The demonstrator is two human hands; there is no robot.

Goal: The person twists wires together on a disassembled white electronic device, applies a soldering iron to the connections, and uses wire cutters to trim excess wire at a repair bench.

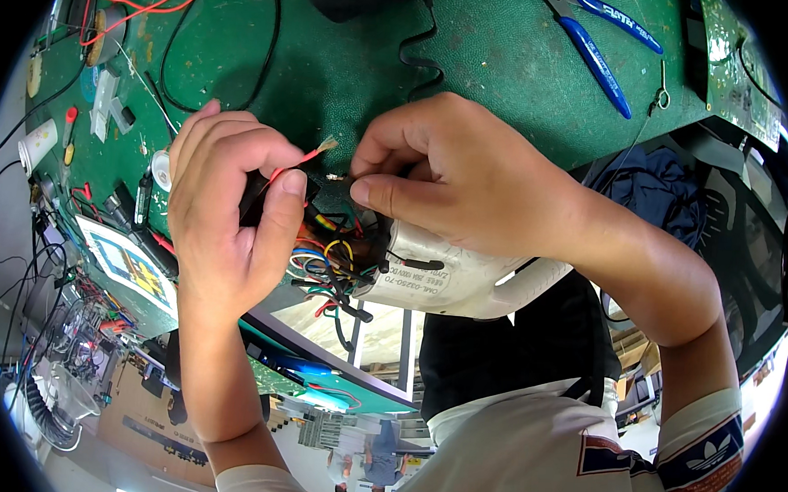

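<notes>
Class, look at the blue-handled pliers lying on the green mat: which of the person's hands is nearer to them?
Right. The right hand is just below-left of the blue-handled pliers; the left hand is farther left, pinching a red wire.

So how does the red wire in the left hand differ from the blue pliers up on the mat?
The red wire is thin and flexible, with a bare frayed tip; the pliers are rigid, with thick blue handles. The wire is pinched in the left hand, close to the right hand; the pliers lie untouched, handles spread, far from both hands. Both are over the green mat.
</notes>
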